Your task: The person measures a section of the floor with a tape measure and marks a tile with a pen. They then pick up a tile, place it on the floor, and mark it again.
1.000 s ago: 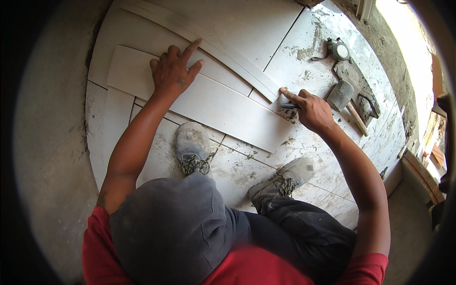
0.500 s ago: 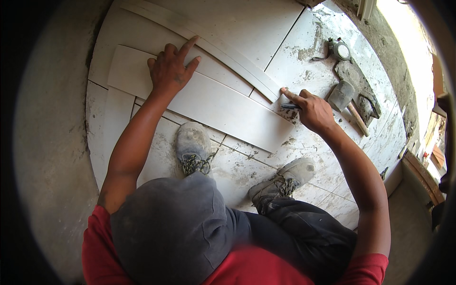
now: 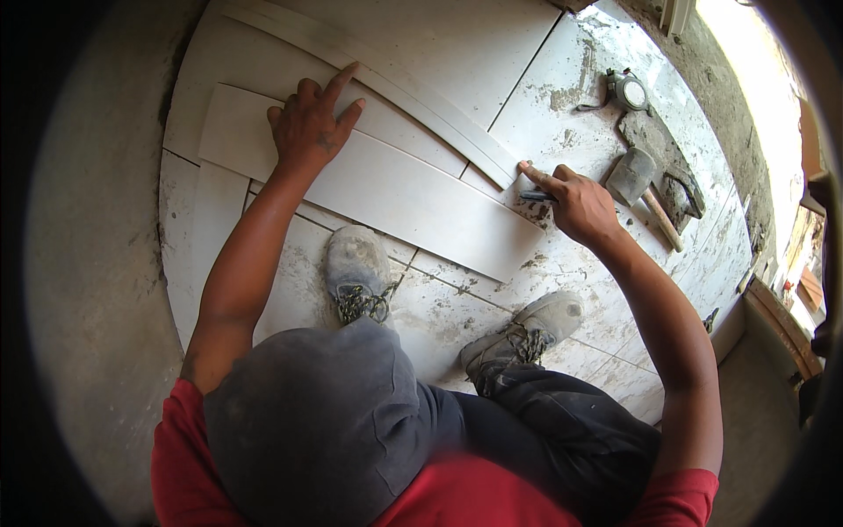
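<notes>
A long, narrow pale strip [image 3: 430,114] lies slantwise across the white tiles, running from the far left toward my right hand. My left hand [image 3: 309,127] is open, fingers spread, its index fingertip touching the strip's near edge. At the strip's right end, my right hand [image 3: 581,206] has its index finger stretched to the corner. The other fingers are curled around a dark, slim pen-like tool [image 3: 536,196], whose tip points left. Between my hands and my shoes lies a wider white tile plank [image 3: 395,193], loose on the floor and roughly in line with the strip.
To the right lie a rubber mallet [image 3: 632,177] with a wooden handle, a round tape measure [image 3: 629,92] and a mortar-caked trowel [image 3: 654,140]. My shoes [image 3: 358,263] stand on smeared tiles near the plank. A bare grey wall [image 3: 97,263] rises at the left.
My left hand has shifted slightly to the left and away from me along the strip's edge. The right hand, the tool and the strip look unmoved.
</notes>
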`<state>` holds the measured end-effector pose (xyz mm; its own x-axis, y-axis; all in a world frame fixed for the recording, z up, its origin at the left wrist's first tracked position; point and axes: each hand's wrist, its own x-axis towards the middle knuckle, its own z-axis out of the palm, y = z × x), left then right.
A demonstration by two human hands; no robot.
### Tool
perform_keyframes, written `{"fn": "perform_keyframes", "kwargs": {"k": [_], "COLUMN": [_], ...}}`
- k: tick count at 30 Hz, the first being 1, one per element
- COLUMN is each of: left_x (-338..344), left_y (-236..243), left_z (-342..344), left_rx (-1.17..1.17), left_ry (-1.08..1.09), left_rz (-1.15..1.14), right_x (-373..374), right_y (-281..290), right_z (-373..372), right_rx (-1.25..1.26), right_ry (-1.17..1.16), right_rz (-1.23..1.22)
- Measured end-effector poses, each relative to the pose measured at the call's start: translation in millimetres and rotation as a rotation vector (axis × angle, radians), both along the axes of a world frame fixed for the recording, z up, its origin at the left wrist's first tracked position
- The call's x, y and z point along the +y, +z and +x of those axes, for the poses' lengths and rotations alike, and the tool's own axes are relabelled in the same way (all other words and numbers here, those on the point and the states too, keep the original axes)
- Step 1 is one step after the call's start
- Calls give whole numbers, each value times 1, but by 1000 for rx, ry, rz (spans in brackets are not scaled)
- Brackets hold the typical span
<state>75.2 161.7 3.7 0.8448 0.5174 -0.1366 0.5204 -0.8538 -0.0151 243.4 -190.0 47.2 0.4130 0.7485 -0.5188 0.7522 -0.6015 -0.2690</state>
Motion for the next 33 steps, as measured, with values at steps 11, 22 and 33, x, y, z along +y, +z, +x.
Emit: {"fn": "perform_keyframes", "kwargs": {"k": [11, 22, 33], "left_x": [4, 10, 17], "left_y": [-1, -4, -1], "left_z": [1, 1, 5], "left_rx": [7, -2, 81], "left_ry": [29, 31, 84], "left_rz": [1, 25, 2], "right_x": [-1, 1, 1], "right_y": [-1, 1, 1], "right_z": [1, 0, 0], "right_rx": [5, 11, 10], "right_ry": [-6, -7, -14], "right_rz": [15, -8, -13]}}
